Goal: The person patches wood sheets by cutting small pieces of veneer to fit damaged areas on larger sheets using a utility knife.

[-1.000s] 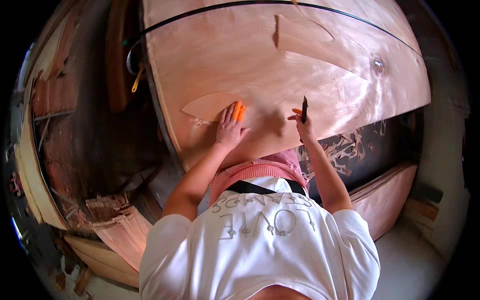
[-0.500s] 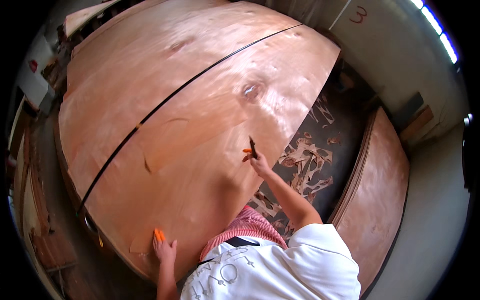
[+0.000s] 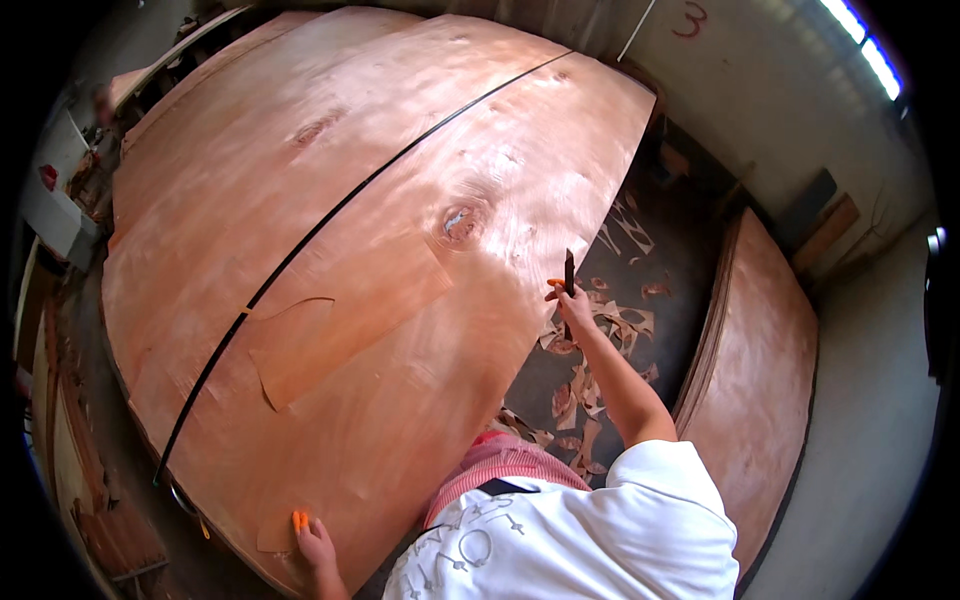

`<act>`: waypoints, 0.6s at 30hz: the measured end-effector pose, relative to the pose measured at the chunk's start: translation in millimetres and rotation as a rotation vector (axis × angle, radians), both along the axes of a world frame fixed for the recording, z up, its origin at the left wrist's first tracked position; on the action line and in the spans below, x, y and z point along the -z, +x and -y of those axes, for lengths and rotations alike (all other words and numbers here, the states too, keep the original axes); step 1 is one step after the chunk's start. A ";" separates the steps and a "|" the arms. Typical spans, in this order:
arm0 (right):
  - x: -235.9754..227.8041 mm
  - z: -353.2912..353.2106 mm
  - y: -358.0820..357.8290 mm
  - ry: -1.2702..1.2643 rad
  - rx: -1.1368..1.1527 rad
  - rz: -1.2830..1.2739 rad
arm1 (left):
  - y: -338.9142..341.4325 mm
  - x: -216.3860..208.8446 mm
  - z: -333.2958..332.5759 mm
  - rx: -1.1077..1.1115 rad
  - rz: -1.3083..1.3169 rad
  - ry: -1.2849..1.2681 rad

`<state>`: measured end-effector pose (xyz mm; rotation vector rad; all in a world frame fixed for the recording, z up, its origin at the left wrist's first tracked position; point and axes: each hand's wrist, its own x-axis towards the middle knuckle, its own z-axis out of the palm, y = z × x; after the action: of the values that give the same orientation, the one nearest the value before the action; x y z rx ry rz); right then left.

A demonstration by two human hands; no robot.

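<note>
A wide reddish-brown wood veneer sheet [image 3: 400, 400] lies on top of a large stack in front of me. My right hand [image 3: 572, 303] is closed round a dark knife [image 3: 569, 268], its tip pointing away from me, above the sheet's right edge. Orange covers show on fingers of both hands. Resting on the near left part of the sheet, my left hand [image 3: 316, 545] has its fingers out flat beside a small veneer piece [image 3: 277, 528]. A larger loose strip of veneer [image 3: 350, 325] lies mid-sheet, close to a knot with a hole [image 3: 460, 222].
A long thin black strip [image 3: 340, 207] crosses the sheet from near left to far right. Veneer offcuts [image 3: 580, 395] litter the dark floor to the right. Beyond them, a second veneer stack [image 3: 765, 360] stands along the pale wall [image 3: 875, 380]. More wood scraps [image 3: 120, 540] lie at left.
The view has shifted a little. My right hand has moved rightward with the knife, from over the sheet to its right edge. My left hand stays near the small veneer piece.
</note>
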<state>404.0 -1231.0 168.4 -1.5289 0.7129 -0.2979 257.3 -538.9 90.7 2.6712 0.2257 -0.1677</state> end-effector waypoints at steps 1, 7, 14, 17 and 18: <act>-6.7 -0.2 -1.4 0.012 0.013 0.011 | 0.7 3.6 1.1 -0.072 0.020 -0.053; -36.5 36.5 -13.8 0.024 0.096 0.020 | 3.8 9.4 41.9 -0.110 0.184 0.248; -87.1 159.4 77.5 -0.287 0.276 0.268 | 16.8 -20.3 78.3 -0.255 -0.158 0.293; -128.0 224.1 158.2 -0.691 0.390 0.562 | 16.7 -6.5 64.2 -0.281 -0.151 0.221; -145.4 251.0 186.3 -0.654 0.378 0.552 | 12.7 8.1 48.5 -0.291 -0.177 0.278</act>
<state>590.3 -1482.0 313.8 -1.7854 0.4680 -1.2846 270.0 -587.4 82.6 2.8552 0.7381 -0.2991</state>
